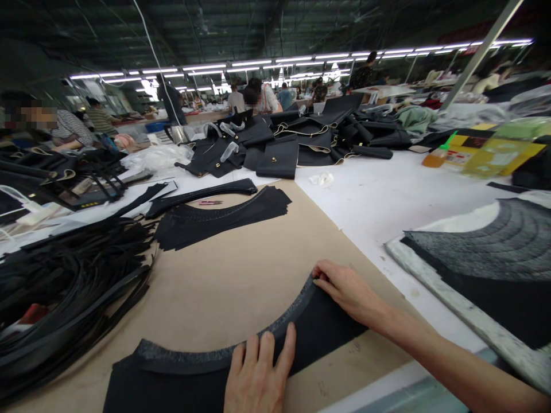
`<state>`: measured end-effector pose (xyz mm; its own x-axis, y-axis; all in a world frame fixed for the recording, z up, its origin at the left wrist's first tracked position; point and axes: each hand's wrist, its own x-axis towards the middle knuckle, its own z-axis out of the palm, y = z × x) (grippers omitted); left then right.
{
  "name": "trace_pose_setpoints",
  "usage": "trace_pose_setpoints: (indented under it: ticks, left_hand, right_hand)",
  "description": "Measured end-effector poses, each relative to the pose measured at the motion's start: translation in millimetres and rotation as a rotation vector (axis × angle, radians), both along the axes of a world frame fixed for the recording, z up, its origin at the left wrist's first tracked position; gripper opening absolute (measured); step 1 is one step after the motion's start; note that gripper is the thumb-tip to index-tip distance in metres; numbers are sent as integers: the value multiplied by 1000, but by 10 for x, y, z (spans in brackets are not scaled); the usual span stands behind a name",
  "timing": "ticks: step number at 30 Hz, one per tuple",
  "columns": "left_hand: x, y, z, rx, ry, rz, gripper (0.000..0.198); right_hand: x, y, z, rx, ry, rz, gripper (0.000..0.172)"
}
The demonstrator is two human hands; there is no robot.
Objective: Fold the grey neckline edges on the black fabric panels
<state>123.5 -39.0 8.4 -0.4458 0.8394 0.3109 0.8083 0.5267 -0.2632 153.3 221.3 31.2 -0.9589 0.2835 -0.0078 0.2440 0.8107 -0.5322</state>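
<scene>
The black curved piece (206, 381) lies under the left fingers on a brown sheet (224, 298), its long axis slanting from the near side, left of those fingers, up to the right fingertips, farther off. Its hollow edge, lined with a speckled grey strip (189, 357), faces away from the person, just past the left fingertips. The left hand (258, 376) rests palm down there, three fingers close together and one digit spread to their right. The right hand (346, 289) pinches the far right tip, thumb and fingers drawn together on it. Well beyond the left fingers lies a set of black pieces (215, 223), hollow edge also facing away; left of those fingers spreads a bundle of black strips (90, 298), well apart from the curved piece
</scene>
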Motion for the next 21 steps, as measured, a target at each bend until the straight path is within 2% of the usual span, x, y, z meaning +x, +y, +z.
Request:
trace_pose_setpoints:
  ticks: [7,15,21]
  left_hand:
    - [1,-6,4,19,-26,-2,59]
    - [21,-3,27,26,-50,-4,61]
    - [60,-7,123,13,-150,31,47]
  right_hand:
    - [1,-17,-36,7,21,-22,10]
    - [20,-26,-12,19,78,-19,5]
    - [84,-70,-8,98,124,-5,13]
